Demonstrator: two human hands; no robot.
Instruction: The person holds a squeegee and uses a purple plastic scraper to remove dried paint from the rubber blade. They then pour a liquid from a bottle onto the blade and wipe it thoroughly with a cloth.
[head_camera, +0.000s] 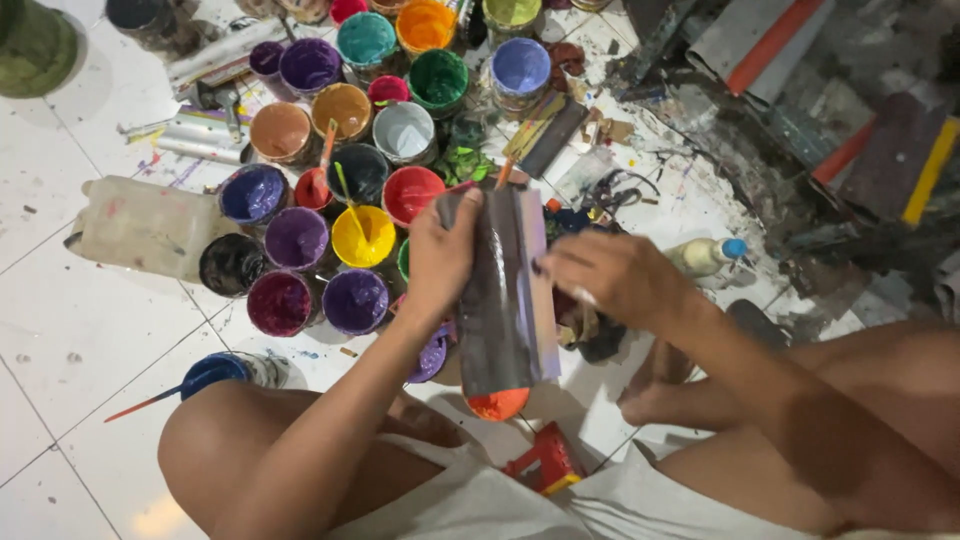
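My left hand (440, 255) grips the top left edge of a flat grey scraper blade (505, 300), held upright over my lap. A blob of orange paint (498, 404) clings to the blade's lower end. My right hand (612, 277) rests against the blade's right edge, fingers curled toward it. Just behind the hands stand many open paint tubs, among them a red tub (412, 192), a yellow tub (363, 236) with a stick in it, and a purple tub (355, 299).
A whitish plastic jug (145, 226) lies on the white tiled floor at left. A blue-lidded tub (215, 371) with a brush sits by my left knee. A small white bottle with a blue cap (705, 255) lies right. Paint-stained boards and squeegees (790, 60) pile up at top right.
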